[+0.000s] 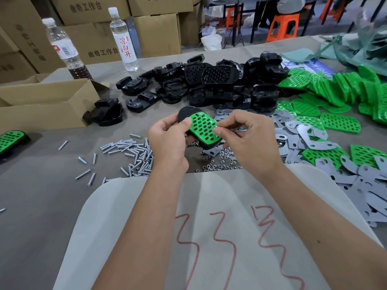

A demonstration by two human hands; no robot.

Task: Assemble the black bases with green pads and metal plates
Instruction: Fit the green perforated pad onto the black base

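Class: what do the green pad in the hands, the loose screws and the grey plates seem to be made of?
Green pad: likely glossy moulded plastic, with bright glare.
Screws: metal, silvery and shiny.
Grey plates: probably stamped sheet metal, thin and flat; dull grey may be a film.

Between the two hands sits a black base (pixel 189 116) of matt-looking plastic, topped by a green pad (pixel 204 127) of glossy plastic that catches the light along its far edge. Beyond the grip, the heap of black bases (pixel 211 84) is shiny moulded plastic. To the right of the grip lie more glossy green pads (pixel 340 122) and flat metal plates (pixel 312 136), dull grey, a few with a bright sheen. Just below and left of the grip, the screws (pixel 129 151) are bright, polished metal; the small nuts (pixel 217 162) beneath it likewise. Far left stand brown cardboard boxes (pixel 44 101), matt, and clear plastic bottles (pixel 123 38).
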